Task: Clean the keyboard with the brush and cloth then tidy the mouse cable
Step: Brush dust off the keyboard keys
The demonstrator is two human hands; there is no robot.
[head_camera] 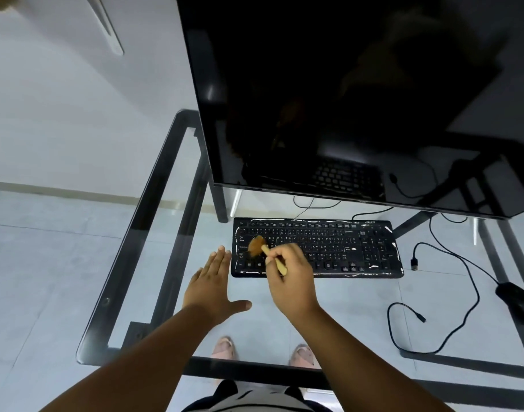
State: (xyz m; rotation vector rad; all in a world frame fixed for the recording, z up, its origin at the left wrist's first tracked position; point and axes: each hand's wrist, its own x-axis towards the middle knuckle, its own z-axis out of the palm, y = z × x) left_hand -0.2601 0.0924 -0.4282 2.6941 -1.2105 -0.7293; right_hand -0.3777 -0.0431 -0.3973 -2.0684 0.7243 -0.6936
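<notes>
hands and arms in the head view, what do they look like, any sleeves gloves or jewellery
Both forearms are bare right down to the bottom edge of the head view, so no sleeves show. The left hand and the right hand wear no gloves, and no ring, watch or bracelet shows on either. The fingernails look short and unpainted, though they are small in the picture.

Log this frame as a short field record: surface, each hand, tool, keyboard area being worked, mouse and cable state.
surface: glass desk
left hand: flat, fingers straight, beside the keyboard's left edge
right hand: grips the brush by its wooden handle
brush: bristles on the left part of the keyboard
mouse: at the right of the desk
mouse cable: loose, looping, not tidied
cloth: not seen
monitor: off
</notes>
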